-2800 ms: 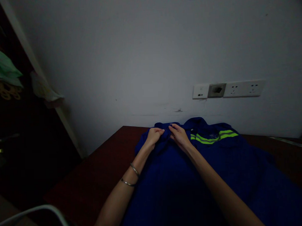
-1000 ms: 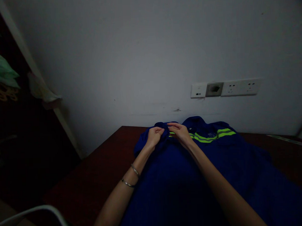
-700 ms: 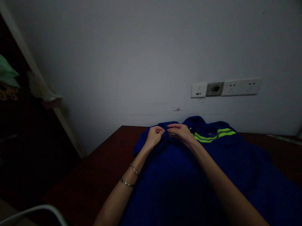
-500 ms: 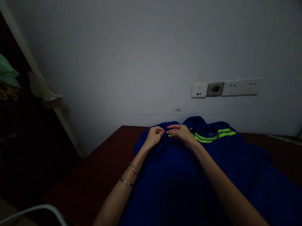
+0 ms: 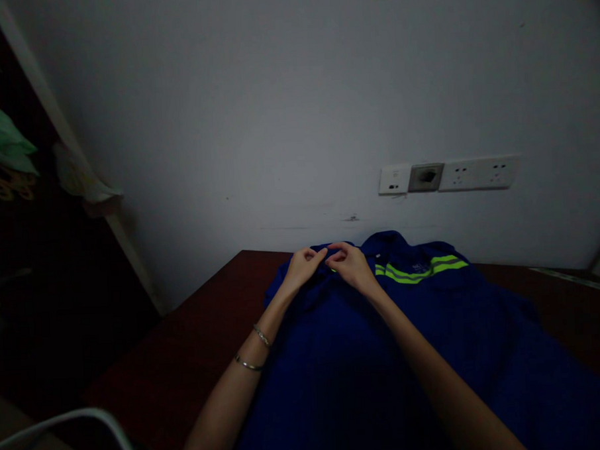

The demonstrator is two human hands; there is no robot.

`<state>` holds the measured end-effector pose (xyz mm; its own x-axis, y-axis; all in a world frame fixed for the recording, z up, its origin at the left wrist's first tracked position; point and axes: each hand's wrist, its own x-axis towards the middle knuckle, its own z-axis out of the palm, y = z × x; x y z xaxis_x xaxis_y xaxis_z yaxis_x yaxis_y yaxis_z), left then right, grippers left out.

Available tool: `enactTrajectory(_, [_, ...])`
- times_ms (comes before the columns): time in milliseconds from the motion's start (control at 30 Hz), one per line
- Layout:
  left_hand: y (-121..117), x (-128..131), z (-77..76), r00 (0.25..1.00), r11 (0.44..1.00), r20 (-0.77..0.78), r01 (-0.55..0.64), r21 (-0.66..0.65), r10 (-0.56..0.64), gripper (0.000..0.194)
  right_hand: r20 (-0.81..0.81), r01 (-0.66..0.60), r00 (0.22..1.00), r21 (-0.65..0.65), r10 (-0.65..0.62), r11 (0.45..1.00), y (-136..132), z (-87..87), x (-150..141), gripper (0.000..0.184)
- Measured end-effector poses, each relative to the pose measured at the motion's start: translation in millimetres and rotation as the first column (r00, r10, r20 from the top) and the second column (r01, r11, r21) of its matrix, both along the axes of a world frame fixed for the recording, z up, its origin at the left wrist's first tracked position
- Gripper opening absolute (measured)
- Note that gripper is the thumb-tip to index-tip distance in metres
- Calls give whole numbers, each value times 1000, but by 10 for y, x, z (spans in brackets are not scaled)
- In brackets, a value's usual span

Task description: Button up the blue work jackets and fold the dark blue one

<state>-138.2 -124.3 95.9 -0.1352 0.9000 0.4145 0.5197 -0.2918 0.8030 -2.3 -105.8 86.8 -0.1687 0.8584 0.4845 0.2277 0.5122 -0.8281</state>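
A dark blue work jacket [image 5: 433,325] with yellow-green and grey reflective stripes lies spread over the table. At its far left part, my left hand [image 5: 304,264] is closed in a pinch on the cloth, thumb pointing right. Right beside it, my right hand [image 5: 350,266] is also closed, its thumb and curled index finger pinching at the same spot of the jacket. The fingertips of both hands almost meet. Any small part between them, such as a button, is too dark and small to make out.
The dark red table [image 5: 199,322] meets a grey wall [image 5: 256,121] at the back. Wall sockets [image 5: 477,175] sit above the jacket. At the left are a dark door [image 5: 58,275], a hanging green cloth [image 5: 0,135] and a white curved tube [image 5: 89,413].
My right hand has shifted slightly left and its stretched fingers have curled into a pinch. The left thumb has straightened towards the right hand. The jacket lies nearly the same.
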Motion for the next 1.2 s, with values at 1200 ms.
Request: enactTrajectory(1200, [-88,-15,26,844,891,527,309,-333,-95,26,338,-72,926,599,-170,797,-88,-100,32,20])
